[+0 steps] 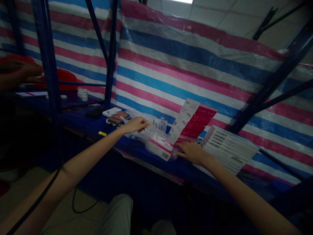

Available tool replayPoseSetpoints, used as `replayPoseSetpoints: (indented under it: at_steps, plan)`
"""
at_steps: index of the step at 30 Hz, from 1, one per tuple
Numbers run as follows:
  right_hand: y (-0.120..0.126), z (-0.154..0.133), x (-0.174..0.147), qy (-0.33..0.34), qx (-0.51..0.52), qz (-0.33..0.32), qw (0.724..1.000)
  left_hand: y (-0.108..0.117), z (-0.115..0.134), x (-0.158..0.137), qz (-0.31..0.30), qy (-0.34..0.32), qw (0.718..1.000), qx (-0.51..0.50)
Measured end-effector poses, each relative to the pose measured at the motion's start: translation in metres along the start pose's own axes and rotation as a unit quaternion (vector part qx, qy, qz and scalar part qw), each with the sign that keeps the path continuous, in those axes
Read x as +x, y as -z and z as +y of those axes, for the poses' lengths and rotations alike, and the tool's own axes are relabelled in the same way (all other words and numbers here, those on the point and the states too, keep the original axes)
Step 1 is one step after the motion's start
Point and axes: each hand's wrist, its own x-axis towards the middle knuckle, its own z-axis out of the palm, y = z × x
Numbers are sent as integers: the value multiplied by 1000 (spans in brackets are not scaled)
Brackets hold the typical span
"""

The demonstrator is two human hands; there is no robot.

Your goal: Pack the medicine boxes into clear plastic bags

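A white box with pink markings lies on the blue shelf, partly inside a clear plastic bag. My left hand is closed in a pinch on the bag, just left of the box. At the box's right end, my right hand rests with thumb and fingers apart, close to or touching the box and plastic. Directly behind that hand rises a stack of red and white boxes. A second stack of pale boxes with barcode labels leans to the right of it.
On the shelf's left lie phones, a dark flat item and a yellow tag. A clear container stands behind the bag. White jars stand farther left, near another person's hands. Blue posts frame the shelf.
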Motion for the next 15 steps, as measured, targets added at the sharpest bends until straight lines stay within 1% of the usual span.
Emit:
replayPoseSetpoints:
  at_steps: [2, 5, 7, 9, 11, 12, 14, 15]
  plan:
    - [14, 7, -9, 29, -77, 4, 997, 2, 3, -3, 35, 11, 999, 40]
    - [32, 9, -17, 66, -143, 42, 987, 2, 12, -6, 109, 7, 989, 103]
    - [45, 7, -18, 53, -190, 70, 978, -1, 17, -5, 153, -12, 980, 126]
    - [55, 6, -18, 28, -217, 83, 972, -4, 20, -4, 178, -36, 976, 119]
    - [62, 10, -16, 10, -182, 76, 980, -5, 21, -5, 183, -48, 977, 100]
    - [64, 14, -15, 6, -134, 64, 989, -5, 21, -6, 182, -43, 978, 96]
    - [64, 23, -13, 14, 18, 28, 999, -1, 19, -8, 180, -17, 978, 104]
    - [62, 28, -13, 23, 111, 14, 993, 2, 18, -10, 174, -2, 979, 106]
